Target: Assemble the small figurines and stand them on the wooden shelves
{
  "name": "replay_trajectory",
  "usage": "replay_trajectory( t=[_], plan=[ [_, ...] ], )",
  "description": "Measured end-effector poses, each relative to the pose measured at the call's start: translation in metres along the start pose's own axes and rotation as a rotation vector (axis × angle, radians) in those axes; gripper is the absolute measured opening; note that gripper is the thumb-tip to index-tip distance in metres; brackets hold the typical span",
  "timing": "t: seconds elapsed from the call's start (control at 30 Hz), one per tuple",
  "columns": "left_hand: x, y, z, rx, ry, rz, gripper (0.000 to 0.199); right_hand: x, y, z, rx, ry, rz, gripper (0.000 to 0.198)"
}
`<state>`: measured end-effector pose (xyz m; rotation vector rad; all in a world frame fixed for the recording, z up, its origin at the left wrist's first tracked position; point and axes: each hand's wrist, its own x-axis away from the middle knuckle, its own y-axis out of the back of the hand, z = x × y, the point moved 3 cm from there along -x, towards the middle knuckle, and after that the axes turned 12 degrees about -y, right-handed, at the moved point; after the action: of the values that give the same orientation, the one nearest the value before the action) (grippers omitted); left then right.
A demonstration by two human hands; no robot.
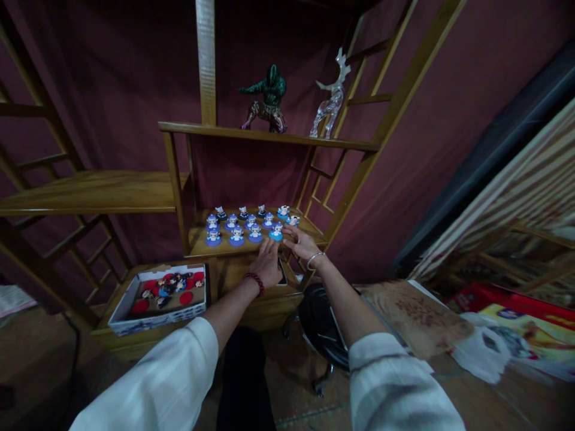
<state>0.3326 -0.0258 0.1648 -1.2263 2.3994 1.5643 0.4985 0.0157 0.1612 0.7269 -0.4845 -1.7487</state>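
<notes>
Several small figurines on round bases stand in rows on the wooden shelf (195, 239). Most are purple-based, such as the front figurine (236, 236); darker ones like this black-based figurine (243, 213) form the back row. At the right end are a light-blue figurine (275, 232) in front and blue-and-pink figurines (292, 221) behind. My left hand (268, 264) has its fingers stretched out just below the front light-blue figurine. Beside that figurine's right side, my right hand (303, 245) has fingers apart, close to it; I cannot tell whether either hand touches it.
A box (204, 305) with figurines and red discs stands at lower left. Above are a green-and-brown statue (272, 99) and a clear deer statue (330, 108). A flat dark object (283, 272) lies partly behind my left hand. A black chair (323, 323) stands below.
</notes>
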Motion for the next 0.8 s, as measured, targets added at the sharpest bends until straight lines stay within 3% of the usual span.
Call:
replay_trajectory(
  t=[0.2, 0.8],
  plan=[
    [-0.0023, 0.0006, 0.0011, 0.017, 0.004, 0.023, 0.068, -0.0017, -0.0053, 0.0079, 0.076, 0.065, 0.015, 0.053],
    [-0.0052, 0.0035, 0.0014, -0.016, -0.013, 0.022, 0.066, -0.0056, -0.009, 0.004, 0.079, 0.042, -0.039, 0.051]
  ],
)
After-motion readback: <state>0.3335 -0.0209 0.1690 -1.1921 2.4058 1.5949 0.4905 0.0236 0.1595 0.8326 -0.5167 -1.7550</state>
